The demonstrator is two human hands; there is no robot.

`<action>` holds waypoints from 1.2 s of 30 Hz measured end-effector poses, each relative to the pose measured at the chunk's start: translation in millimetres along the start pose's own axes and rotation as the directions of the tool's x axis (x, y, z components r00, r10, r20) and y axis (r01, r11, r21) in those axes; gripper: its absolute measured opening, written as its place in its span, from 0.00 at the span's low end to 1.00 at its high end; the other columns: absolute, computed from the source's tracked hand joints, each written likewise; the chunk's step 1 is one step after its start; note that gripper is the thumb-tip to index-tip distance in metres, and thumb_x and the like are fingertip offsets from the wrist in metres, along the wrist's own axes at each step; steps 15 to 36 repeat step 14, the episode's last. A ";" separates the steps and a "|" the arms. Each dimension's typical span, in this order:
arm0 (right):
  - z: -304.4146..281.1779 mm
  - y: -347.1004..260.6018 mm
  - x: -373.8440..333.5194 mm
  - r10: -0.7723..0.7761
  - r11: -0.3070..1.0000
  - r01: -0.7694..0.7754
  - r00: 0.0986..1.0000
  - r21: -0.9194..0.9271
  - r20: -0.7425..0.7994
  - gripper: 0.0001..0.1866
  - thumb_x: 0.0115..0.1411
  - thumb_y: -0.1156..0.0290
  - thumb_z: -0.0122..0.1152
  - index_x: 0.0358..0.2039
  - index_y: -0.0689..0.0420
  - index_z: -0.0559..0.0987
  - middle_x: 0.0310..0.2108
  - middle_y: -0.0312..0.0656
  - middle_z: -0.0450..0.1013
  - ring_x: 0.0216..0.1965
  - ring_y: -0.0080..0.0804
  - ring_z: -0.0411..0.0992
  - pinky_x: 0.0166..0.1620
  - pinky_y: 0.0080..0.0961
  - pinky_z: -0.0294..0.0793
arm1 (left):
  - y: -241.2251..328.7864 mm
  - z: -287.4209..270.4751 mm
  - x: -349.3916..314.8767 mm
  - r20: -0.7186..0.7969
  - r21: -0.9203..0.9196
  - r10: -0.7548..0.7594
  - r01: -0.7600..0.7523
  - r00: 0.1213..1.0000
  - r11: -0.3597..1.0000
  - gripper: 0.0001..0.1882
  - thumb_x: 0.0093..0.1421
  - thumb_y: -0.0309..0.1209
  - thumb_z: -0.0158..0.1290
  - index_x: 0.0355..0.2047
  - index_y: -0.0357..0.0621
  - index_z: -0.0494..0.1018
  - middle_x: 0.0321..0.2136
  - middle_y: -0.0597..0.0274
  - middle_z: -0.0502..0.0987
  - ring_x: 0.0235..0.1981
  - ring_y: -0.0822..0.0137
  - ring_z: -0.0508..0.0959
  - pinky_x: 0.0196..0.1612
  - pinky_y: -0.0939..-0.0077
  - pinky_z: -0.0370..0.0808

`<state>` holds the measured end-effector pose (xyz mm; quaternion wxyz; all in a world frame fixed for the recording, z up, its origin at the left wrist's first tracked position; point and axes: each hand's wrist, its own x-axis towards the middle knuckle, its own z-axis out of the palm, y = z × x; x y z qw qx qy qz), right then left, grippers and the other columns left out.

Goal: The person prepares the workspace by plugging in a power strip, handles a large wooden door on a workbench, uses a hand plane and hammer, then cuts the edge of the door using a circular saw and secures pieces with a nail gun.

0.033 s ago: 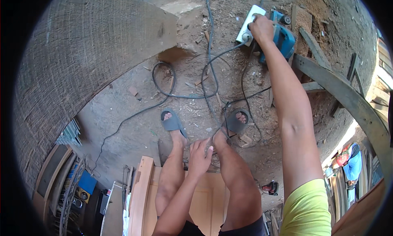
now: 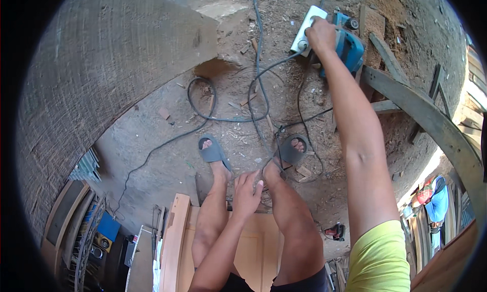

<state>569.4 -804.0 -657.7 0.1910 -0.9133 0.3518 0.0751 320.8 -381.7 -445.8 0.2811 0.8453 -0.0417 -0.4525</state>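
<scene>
My right hand [image 2: 322, 36] reaches far forward, its fingers bent and closed over the face of a white power strip [image 2: 310, 19] on the dirt floor. What the fingertips pinch, if anything, is hidden beneath them. Just nearer me on the strip sits a light-coloured plug [image 2: 303, 45] with a dark grey cord [image 2: 276, 65] running from it. Against the right side of that hand lies a teal power tool [image 2: 351, 49], partly covered by the hand and wrist. My left hand [image 2: 247, 194] hangs between my shins, fingers loosely stretched, holding nothing.
Cord loops [image 2: 215, 102] lie ahead of my slippers [image 2: 292, 151]. A large timber [image 2: 127, 48] fills the upper left. A curved board [image 2: 431, 107] rises at right, near wood scraps and sawdust. Below me is a wooden panel [image 2: 251, 246]; a small red-and-black tool [image 2: 335, 232] lies right.
</scene>
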 end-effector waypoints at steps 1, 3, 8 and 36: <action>0.2 -9.4 -1.4 -0.001 1.000 0.000 0.998 -0.026 -0.059 0.12 0.59 0.69 0.61 0.39 0.61 0.86 0.39 0.61 0.83 0.45 0.61 0.83 0.52 0.49 0.82 | 1.9 -0.9 3.9 0.005 0.000 -0.005 0.005 1.000 1.000 0.22 0.67 0.30 0.59 0.61 0.43 0.76 0.56 0.47 0.77 0.61 0.42 0.72 0.68 0.51 0.66; -2.1 -25.2 -6.5 0.064 0.997 -0.065 0.997 -0.029 -0.032 0.13 0.63 0.68 0.57 0.42 0.60 0.86 0.43 0.60 0.83 0.45 0.59 0.83 0.50 0.49 0.83 | 3.3 -3.1 8.9 -0.020 0.062 0.041 -0.039 0.999 0.997 0.22 0.67 0.30 0.59 0.60 0.43 0.76 0.57 0.47 0.77 0.62 0.43 0.72 0.68 0.52 0.66; -0.2 -20.9 -4.9 0.221 0.975 -0.222 0.974 0.009 0.047 0.15 0.67 0.68 0.54 0.46 0.59 0.85 0.45 0.60 0.82 0.48 0.59 0.83 0.52 0.50 0.82 | -4.8 2.7 11.0 -0.043 0.052 0.088 -0.086 0.995 0.995 0.21 0.67 0.30 0.58 0.60 0.44 0.76 0.56 0.46 0.78 0.63 0.43 0.72 0.69 0.53 0.66; -25.8 -9.3 -28.6 0.142 0.990 -0.143 0.976 -0.009 0.162 0.23 0.66 0.65 0.59 0.61 0.52 0.77 0.47 0.61 0.82 0.51 0.61 0.81 0.58 0.52 0.78 | -42.3 -8.0 -11.6 -0.007 -0.061 -0.086 0.085 0.996 0.994 0.21 0.68 0.32 0.58 0.61 0.47 0.77 0.59 0.41 0.76 0.65 0.42 0.71 0.70 0.52 0.65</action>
